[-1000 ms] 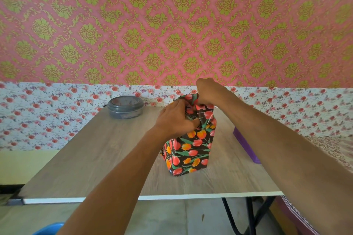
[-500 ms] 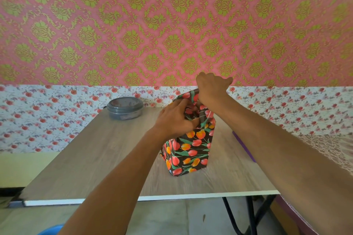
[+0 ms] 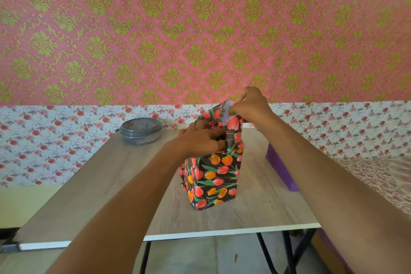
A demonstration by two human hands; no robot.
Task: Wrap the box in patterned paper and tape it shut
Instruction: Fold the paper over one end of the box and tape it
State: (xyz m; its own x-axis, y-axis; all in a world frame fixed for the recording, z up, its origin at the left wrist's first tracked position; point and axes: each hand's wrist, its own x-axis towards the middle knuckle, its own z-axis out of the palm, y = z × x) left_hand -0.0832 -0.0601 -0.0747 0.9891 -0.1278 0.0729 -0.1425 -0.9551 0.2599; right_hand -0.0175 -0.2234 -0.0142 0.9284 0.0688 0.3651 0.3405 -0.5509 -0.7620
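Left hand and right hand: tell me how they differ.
Height: the right hand is raised above the box; the left hand rests lower, on its top. Hold: the right hand pinches the paper upward by its flap; the left hand lies against the fold, grip unclear. Both touch the paper.

**Wood-look table, three things on it**

The table [image 3: 100,184] has a pale wood-grain top, a white front edge and black legs. The wrapped box [image 3: 213,180] in tulip paper stands upright around the middle. Behind and left of the box sits a round grey lidded container [image 3: 140,130]. Right of the box, a flat purple thing [image 3: 281,169] lies by the edge.
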